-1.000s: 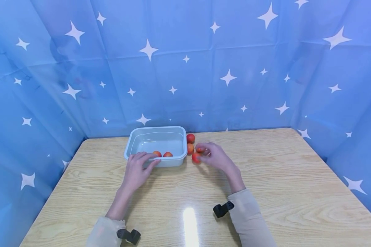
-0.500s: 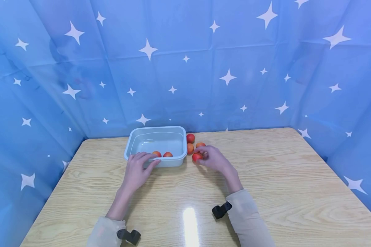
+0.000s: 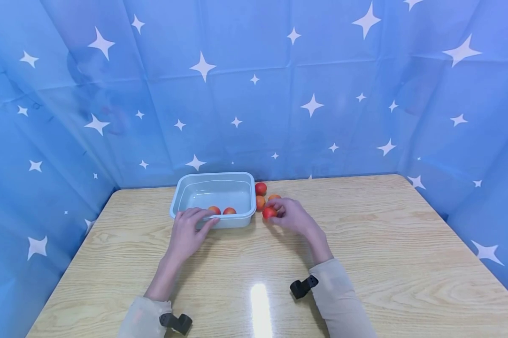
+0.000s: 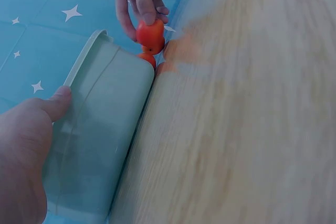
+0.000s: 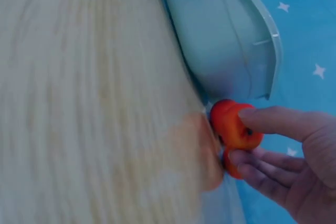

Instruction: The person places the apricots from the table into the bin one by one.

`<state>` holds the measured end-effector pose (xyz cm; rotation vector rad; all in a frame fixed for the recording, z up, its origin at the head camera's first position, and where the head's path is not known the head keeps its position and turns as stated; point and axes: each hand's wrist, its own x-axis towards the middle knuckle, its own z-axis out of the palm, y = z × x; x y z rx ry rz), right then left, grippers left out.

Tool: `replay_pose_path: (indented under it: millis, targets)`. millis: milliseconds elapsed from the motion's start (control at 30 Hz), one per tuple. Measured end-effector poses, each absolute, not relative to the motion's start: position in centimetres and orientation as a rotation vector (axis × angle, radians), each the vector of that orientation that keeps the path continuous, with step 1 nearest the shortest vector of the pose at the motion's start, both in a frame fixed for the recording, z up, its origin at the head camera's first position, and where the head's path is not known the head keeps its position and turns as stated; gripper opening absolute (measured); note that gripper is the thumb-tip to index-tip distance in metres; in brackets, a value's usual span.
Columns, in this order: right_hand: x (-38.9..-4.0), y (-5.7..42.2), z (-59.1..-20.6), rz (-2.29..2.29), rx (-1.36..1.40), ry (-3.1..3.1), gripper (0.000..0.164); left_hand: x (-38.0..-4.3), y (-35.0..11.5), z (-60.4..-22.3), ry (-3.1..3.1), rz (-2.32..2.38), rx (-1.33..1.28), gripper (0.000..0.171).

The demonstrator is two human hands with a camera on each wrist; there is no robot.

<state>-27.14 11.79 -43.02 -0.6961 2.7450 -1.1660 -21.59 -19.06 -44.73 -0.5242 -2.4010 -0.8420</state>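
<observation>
I see a wood-grain table (image 3: 397, 244), starry blue cloth curtain (image 3: 254, 108); left hand (image 3: 188, 232) grips one pale-blue rectangular plastic tub (image 3: 233, 222), two round red-orange fruits (image 3: 229, 211) inside, four beside, right hand (image 3: 295, 217) pinching one.

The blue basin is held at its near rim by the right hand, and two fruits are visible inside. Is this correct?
Wrong hand: the head view shows the blue basin held at its near rim by the left hand, with two fruits visible inside.
</observation>
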Motion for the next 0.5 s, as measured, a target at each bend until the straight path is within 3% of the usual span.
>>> replay_pose_path:
  millis: [500]
  targets:
    - [-26.6,11.4,-40.4,-1.384,-0.728,2.821,0.037,-21.5,-19.0,-44.6,-2.388,-0.833,-0.542,0.025]
